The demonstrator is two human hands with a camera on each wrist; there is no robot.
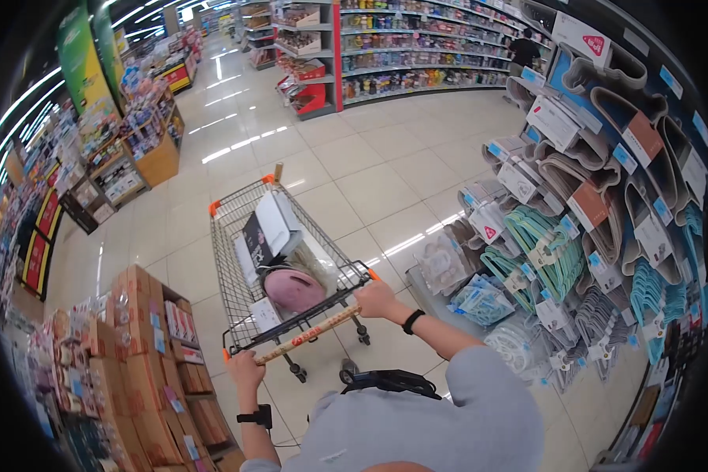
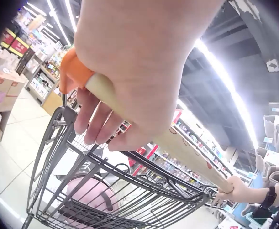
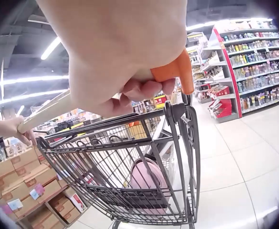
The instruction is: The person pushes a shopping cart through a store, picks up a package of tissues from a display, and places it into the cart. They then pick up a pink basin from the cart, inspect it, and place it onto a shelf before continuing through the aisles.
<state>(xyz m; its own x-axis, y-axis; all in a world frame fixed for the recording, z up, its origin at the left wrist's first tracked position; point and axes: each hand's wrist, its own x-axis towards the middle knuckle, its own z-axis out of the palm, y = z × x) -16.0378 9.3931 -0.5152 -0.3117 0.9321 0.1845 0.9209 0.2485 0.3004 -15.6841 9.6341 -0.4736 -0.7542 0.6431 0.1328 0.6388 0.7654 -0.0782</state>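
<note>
A shopping cart (image 1: 222,236) stands in front of the person, with a pink round item (image 1: 293,289), a white box (image 1: 278,220) and a dark box (image 1: 256,241) inside. The left hand (image 1: 245,370) grips the left end of the cart's pale handle bar (image 1: 311,333). Around its right end curls the right hand (image 1: 376,300). In the left wrist view the left hand (image 2: 130,71) has its fingers wrapped over the bar beside an orange end cap (image 2: 75,71). The right wrist view has the right hand (image 3: 120,62) round the bar near another orange cap (image 3: 173,74).
Hangers (image 1: 547,244) and other hanging goods line the right side. Stacked cartons (image 1: 145,370) stand close on the left. Bottle shelves (image 1: 417,47) run across the back, where a person in dark clothes (image 1: 525,52) stands. Tiled floor (image 1: 354,169) extends ahead of the cart.
</note>
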